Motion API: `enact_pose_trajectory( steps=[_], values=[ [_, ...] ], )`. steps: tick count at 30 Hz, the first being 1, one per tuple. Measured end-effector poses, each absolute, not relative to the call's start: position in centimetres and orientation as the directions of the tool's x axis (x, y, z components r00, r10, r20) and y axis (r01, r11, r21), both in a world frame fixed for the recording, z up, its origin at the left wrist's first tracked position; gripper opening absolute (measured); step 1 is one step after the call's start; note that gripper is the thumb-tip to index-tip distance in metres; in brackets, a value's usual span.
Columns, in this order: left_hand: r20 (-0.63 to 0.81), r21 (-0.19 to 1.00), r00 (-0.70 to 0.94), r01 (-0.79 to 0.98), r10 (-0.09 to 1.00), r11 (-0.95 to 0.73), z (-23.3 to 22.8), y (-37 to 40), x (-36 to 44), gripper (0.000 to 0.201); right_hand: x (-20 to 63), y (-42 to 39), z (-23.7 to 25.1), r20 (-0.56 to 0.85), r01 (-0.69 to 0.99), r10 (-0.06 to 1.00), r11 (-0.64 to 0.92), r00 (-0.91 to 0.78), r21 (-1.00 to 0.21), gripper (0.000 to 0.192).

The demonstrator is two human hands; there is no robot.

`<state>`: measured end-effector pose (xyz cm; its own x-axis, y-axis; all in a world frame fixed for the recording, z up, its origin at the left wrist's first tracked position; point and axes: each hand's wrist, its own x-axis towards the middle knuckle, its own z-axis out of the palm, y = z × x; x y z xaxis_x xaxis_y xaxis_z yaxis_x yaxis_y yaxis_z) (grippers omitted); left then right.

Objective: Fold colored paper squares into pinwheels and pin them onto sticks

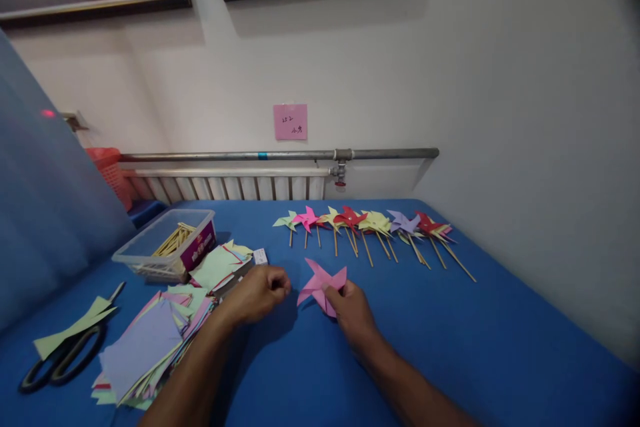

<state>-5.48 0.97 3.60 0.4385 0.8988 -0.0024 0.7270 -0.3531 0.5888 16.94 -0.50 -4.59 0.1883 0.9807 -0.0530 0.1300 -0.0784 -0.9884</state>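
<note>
**Pinching a pink paper pinwheel at the blue table**

Holding the folded pink paper pinwheel at its lower right edge, the right hand has its fingers closed on the paper — thumb and fingertips pressed together on one blade. The pinwheel lies low over the blue cloth-covered table, near the middle, in front of the person. The left hand sits just beside it to the left, curled into a loose fist with the fingertips drawn together; whether anything small is pinched between them cannot be told from where I stand.

Farther back on the table a row of finished paper pinwheels on thin wooden sticks lies side by side — green, pink, yellow, red, purple. To the left stands a clear plastic box of wooden sticks, and beside it spreads a loose pile of coloured paper squares. Black-handled scissors rest at the table's left edge on a pale green paper scrap. On the white wall behind, a pink handwritten note is stuck above a grey metal pipe.
</note>
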Motion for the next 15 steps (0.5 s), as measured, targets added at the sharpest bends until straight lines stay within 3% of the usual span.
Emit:
enact_pose_trajectory(
  steps=[3,7,10,15],
  values=[
    [0.179,0.691,0.44,0.58,0.88,-0.431,3.7,0.3,-4.2,0.017,16.7,-0.6,-4.7,-0.054,0.096,0.982,-0.072,0.18,-0.993,0.032],
    [0.361,0.627,0.439,0.539,0.823,-0.563,3.0,-0.5,-2.0,0.019,16.2,-0.9,-4.6,-0.037,0.053,0.988,-0.045,0.152,-0.998,0.034],
    [0.371,0.585,0.427,0.582,0.825,-0.565,2.0,-0.5,-1.2,0.022,15.8,-1.0,-4.5,-0.043,0.04,0.986,-0.05,0.163,-0.998,0.031],
    [0.331,0.624,0.407,0.583,0.852,-0.521,1.0,-0.3,-0.9,0.021,15.6,-0.9,-4.5,-0.048,0.013,0.982,-0.051,0.183,-0.999,0.031]
  ],
)
